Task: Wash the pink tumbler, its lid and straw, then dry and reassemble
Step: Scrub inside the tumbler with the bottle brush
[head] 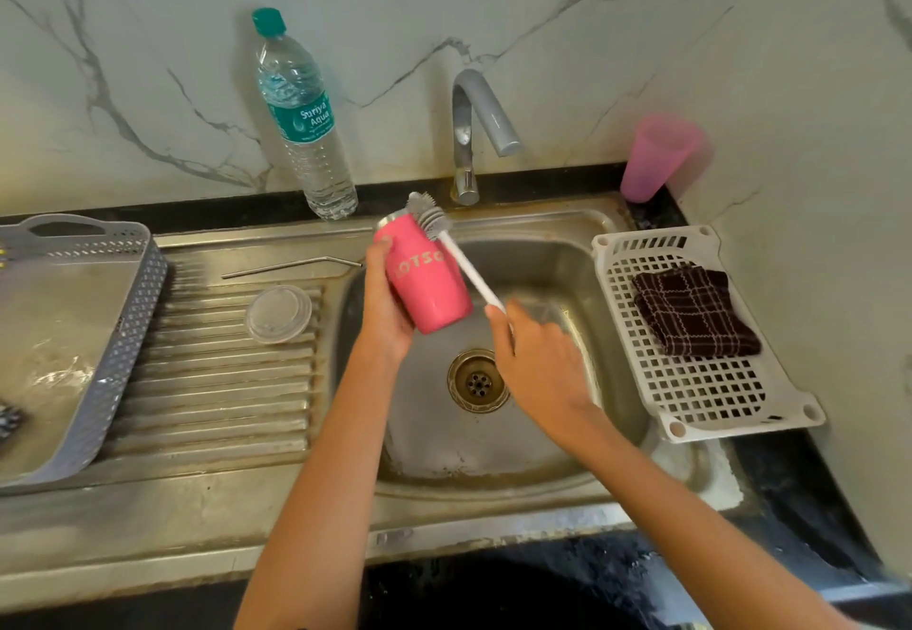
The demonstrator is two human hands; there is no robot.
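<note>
My left hand [382, 304] grips the pink tumbler [427, 279] over the sink basin [582, 274], with its open mouth tilted up and away. My right hand [533, 358] holds the white handle of a bottle brush [446, 239]. The brush's grey bristle head lies against the tumbler's rim. The clear lid [279, 313] lies flat on the ribbed drainboard [212, 383]. A metal straw [291, 267] with a bent end rests behind the lid, on the steel near the sink's left edge.
The tap [474, 131] arches over the basin and no water is visible. A water bottle [306, 121] stands at the back. A grey basket [89, 333] sits at left. At right, a white rack [701, 383] holds a dark checked cloth [691, 311]; a pink cup [654, 158] stands behind it.
</note>
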